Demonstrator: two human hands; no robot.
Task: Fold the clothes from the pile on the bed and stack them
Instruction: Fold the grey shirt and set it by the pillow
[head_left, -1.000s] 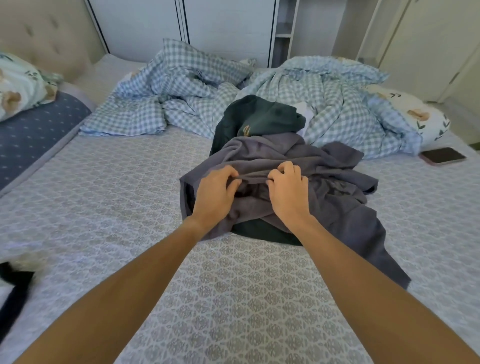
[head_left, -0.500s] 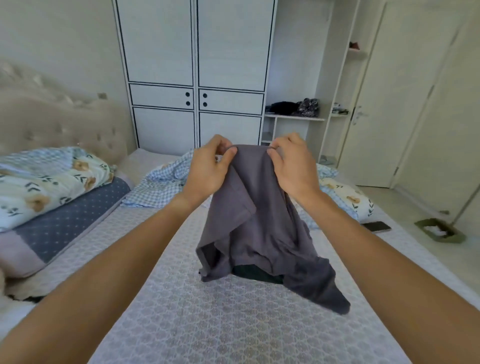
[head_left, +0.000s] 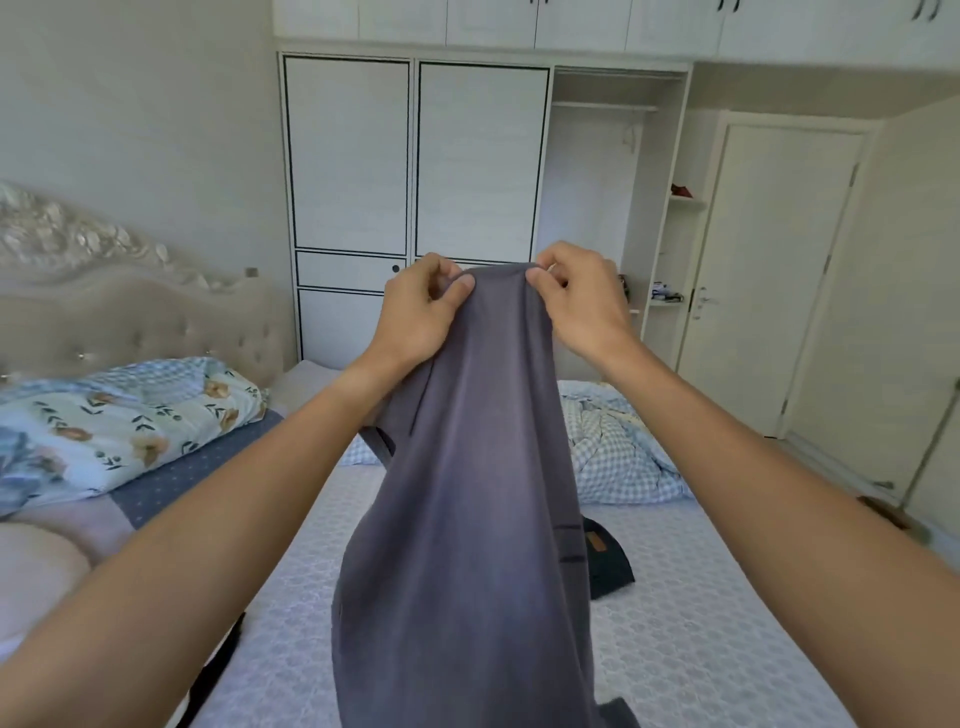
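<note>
A grey garment (head_left: 467, 509) hangs in the air in front of me, held up by its top edge. My left hand (head_left: 421, 317) pinches the edge on the left and my right hand (head_left: 576, 304) pinches it on the right, a short gap between them. The cloth drapes down past the bottom of the view. Behind it on the bed (head_left: 701, 623) lies a dark green garment (head_left: 605, 564) with a small brown patch, mostly hidden by the grey cloth.
A checked blue duvet (head_left: 618, 457) is bunched at the far side of the bed. Floral pillows (head_left: 119, 426) and a padded headboard (head_left: 130, 322) stand at the left. A black strap (head_left: 213, 675) lies at the near left. White wardrobes (head_left: 415, 156) and a door (head_left: 769, 270) are behind.
Both hands have lifted the grey garment off the pile and raised it high. It now hangs clear of the bed, and the dark green garment beneath is uncovered. My view has tilted up.
</note>
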